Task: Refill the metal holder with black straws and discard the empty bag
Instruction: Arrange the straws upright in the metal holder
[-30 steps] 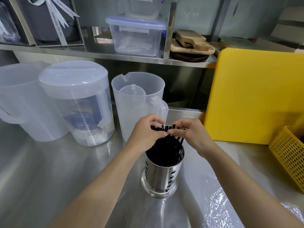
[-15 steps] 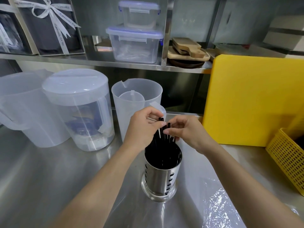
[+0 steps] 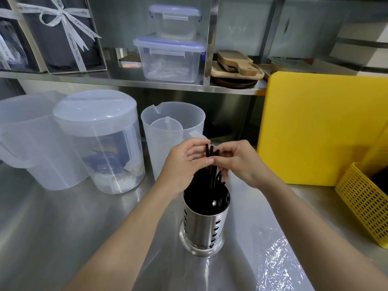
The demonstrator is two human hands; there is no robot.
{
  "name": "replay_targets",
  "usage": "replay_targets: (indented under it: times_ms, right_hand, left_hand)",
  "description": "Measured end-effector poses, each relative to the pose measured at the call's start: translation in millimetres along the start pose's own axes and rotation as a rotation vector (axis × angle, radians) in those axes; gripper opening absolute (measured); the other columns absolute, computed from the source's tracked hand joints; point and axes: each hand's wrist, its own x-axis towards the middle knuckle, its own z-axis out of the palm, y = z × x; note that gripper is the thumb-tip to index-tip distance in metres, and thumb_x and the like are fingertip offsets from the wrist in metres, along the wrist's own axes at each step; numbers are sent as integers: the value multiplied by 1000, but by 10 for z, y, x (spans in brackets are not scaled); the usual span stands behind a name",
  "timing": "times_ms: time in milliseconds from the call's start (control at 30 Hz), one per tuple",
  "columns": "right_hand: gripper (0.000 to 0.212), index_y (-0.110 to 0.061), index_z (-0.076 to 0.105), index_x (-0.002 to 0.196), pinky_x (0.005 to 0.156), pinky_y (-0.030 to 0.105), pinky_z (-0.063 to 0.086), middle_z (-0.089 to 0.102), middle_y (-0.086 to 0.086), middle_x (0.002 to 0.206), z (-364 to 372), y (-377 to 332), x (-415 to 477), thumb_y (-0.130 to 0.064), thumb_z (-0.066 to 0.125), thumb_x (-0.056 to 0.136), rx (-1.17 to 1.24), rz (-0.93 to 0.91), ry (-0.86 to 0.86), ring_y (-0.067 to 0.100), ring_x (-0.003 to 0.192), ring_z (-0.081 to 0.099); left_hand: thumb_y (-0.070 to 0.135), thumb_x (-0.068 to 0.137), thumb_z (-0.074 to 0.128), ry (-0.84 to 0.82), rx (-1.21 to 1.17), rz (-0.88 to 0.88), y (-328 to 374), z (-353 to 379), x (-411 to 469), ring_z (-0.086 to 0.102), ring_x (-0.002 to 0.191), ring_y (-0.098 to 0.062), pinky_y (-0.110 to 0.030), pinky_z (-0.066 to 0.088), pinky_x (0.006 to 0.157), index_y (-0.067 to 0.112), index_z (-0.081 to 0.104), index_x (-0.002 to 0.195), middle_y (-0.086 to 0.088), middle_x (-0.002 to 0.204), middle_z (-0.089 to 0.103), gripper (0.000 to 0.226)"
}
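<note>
A perforated metal holder (image 3: 204,225) stands upright on the steel counter, its inside dark with black straws (image 3: 211,164). A few straws stick up above the rim. My left hand (image 3: 184,162) and my right hand (image 3: 237,162) meet just above the holder, and both pinch the raised straw tops between fingers and thumb. The clear plastic bag (image 3: 273,263) lies crumpled and flat on the counter at the lower right, under my right forearm.
Three translucent plastic jugs (image 3: 100,141) stand to the left and behind the holder. A yellow cutting board (image 3: 321,127) leans at the right, with a yellow mesh basket (image 3: 365,204) beside it. A shelf above holds clear lidded boxes (image 3: 170,57) and wooden boards.
The spread fan of straw tips has been gathered into a tight upright bunch between both hands, which have risen slightly above the holder.
</note>
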Motion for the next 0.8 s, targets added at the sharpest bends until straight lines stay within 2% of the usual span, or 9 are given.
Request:
replay_targets:
  times_ms: [67,100,200,267,433,533,600,700,800]
  right_hand:
    - [9,-8,71,88,47,21,50,68,6,65,-36,-41,-6,-11,65,82,27,-17,9,11,40,56]
    - [9,-8,71,88,47,21,50,69,6,67,-48,-60,-12,-11,65,82,43,-26,11,11,40,56]
    - [6,-13,70,84,52,25,52,67,-8,58,-64,-136,-27,-11,65,82,56,-59,5,9,41,56]
    - [6,-13,70,84,59,30,55,66,-11,55,-65,-175,-21,-10,65,82,44,-70,8,7,42,57]
    - [8,-7,70,88,51,13,47,67,-3,66,-23,-187,-33,-8,65,82,18,-44,-35,2,47,61]
    - [10,-9,69,90,53,17,49,67,6,71,8,-181,-35,-11,67,81,-14,-56,-12,7,52,60]
    - [13,-16,66,92,54,18,49,65,5,76,3,-181,-30,-13,68,80,-1,-92,56,8,57,58]
    - [18,-25,62,91,54,15,44,61,-1,75,-98,-140,-25,-10,65,82,79,-125,216,2,57,52]
    - [16,-25,64,90,55,12,42,60,-3,73,-192,-51,-82,-10,62,85,37,-76,255,0,59,53]
  left_hand:
    - [0,75,69,-76,3,4,15,1,2,65,101,-12,-23,52,91,27,57,109,3,105,67,45]
    - [-1,75,69,-105,11,4,26,-1,7,66,99,-11,-22,51,90,27,55,111,3,103,67,47]
    - [0,81,63,-174,42,-8,79,20,18,69,89,-9,-23,53,87,25,53,113,4,91,70,42]
    - [1,86,57,-202,38,-22,87,43,22,69,86,-6,-23,54,85,22,53,114,6,86,71,36]
    - [1,84,59,-263,118,-54,50,47,14,71,81,-11,-31,55,86,21,55,106,0,81,72,30]
    - [2,82,62,-209,106,-62,36,35,14,72,82,-18,-37,56,85,21,56,104,-6,86,73,30]
    - [2,82,63,-151,79,-49,77,7,20,72,82,-19,-38,57,84,24,59,99,-5,86,73,27]
    - [-2,81,62,2,-26,-15,201,-118,36,70,77,-18,-36,57,81,19,61,87,-2,80,70,22]
    - [-1,82,60,200,-208,41,317,-327,59,71,75,-15,-32,59,77,16,61,83,2,72,72,17]
